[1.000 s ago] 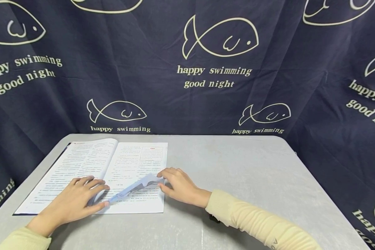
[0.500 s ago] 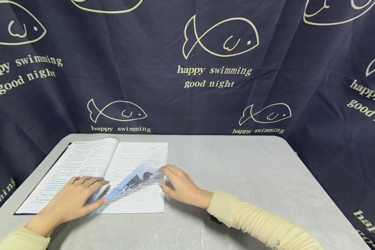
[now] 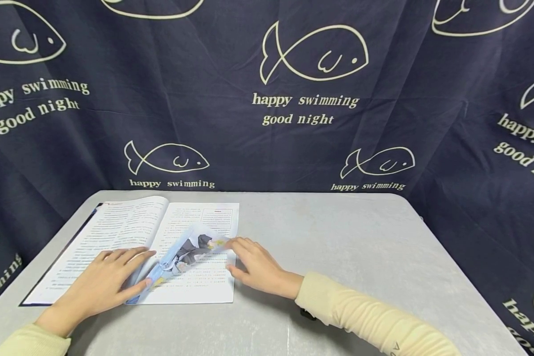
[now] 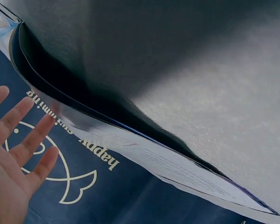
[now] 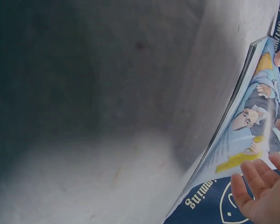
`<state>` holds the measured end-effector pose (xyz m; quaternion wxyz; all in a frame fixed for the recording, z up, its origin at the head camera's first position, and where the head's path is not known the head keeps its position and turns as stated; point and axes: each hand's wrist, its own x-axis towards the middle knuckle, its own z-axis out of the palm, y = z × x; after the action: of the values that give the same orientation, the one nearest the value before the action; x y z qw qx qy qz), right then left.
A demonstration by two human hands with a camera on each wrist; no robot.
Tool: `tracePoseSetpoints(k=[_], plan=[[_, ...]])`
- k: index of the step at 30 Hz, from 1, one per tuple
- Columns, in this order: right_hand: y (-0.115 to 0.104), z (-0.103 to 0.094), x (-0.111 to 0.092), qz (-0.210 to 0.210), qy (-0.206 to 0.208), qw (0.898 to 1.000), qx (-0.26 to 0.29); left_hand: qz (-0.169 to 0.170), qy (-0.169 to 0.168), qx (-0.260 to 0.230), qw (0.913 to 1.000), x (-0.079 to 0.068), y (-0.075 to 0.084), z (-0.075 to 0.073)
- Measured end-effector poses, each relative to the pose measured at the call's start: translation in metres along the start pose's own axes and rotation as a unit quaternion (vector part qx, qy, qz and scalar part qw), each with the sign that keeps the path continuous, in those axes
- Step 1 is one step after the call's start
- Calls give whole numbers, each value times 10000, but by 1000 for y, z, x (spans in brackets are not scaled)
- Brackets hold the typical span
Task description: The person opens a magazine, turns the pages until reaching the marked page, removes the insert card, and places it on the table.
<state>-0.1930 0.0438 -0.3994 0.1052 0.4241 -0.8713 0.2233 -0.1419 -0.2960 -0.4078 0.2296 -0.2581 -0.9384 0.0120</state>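
Observation:
An open book (image 3: 200, 217) lies at the table's left side, with dense text on both pages. Slanting over its right page is a light-blue illustrated page (image 3: 189, 252), lifted in a curve between my hands. In the right wrist view the illustrated page (image 5: 245, 95) shows a drawn figure with glasses and yellow patches. My left hand (image 3: 100, 287) rests on the lower left page, fingers extended, its thumb at the lifted page's lower end. My right hand (image 3: 262, 264) is at the page's right edge, fingertips touching it, with thumb and index finger apart.
The grey table (image 3: 338, 247) extends right of the book. Behind it hangs a dark blue curtain (image 3: 231, 133) printed with white fish and lettering. The book's lower edge (image 4: 177, 163) runs diagonally through the left wrist view.
The illustrated page has swung upward and leftward over the right page, and more of its picture shows. Both hands have stayed nearly in place, the left thumb shifting slightly left.

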Motion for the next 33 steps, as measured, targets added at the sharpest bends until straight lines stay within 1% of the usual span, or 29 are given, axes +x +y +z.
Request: tracePoseSetpoints(k=[4,10,16,26,33], plan=[[-1,1,-1,-43,-199,9998,-49,-12,89,93,9999,1,0,1],[-4,1,-4,-146,-522,9984,-181,-103,152,2,9998,1,-3,1],[-7,2,-5,-203,-783,9963,-294,-27,233,33,9997,2,-3,1],[-9,4,-7,-365,-1001,9932,-468,86,161,92,9998,3,-3,0],[-11,5,-8,-362,-1140,9912,-560,182,125,81,9997,3,-3,0]])
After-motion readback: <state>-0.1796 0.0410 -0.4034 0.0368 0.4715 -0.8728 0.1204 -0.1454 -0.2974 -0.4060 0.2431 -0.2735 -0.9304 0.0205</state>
